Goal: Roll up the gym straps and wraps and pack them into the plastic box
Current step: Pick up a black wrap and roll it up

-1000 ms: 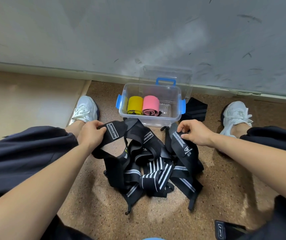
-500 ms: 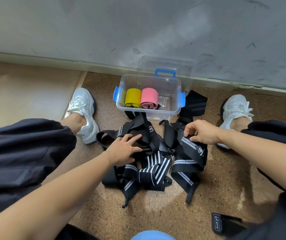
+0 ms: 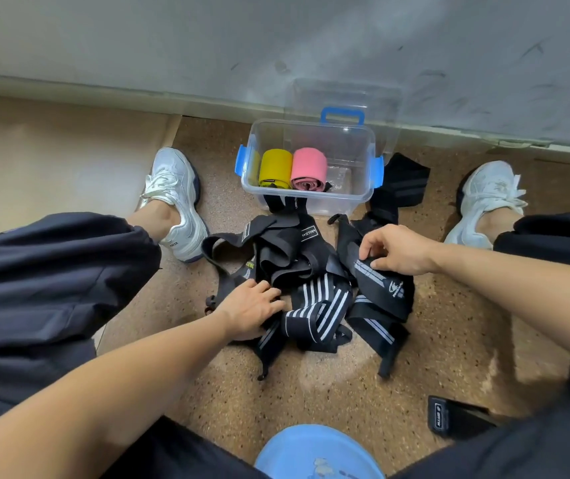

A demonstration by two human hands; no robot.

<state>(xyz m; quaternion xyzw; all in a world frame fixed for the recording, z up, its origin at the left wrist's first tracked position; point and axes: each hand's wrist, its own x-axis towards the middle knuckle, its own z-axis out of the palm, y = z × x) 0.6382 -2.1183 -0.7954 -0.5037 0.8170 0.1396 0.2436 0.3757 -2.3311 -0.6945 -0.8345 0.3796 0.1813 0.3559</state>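
Observation:
A tangled heap of black straps and white-striped wraps lies on the floor between my legs. My left hand rests flat on the heap's near-left side, fingers spread. My right hand pinches the end of a black wrap with grey stripes on the right of the heap. Beyond the heap stands the clear plastic box with blue latches, holding a rolled yellow band and a rolled pink band. Its clear lid leans against the wall behind it.
My white shoes sit at the left and right of the box. Another black wrap lies right of the box, and a black strap end lies near my right leg. The grey wall closes the far side.
My left hand let go of the labelled strap it held up and came down onto the heap's near-left side. My right hand stays on the grey-striped wrap.

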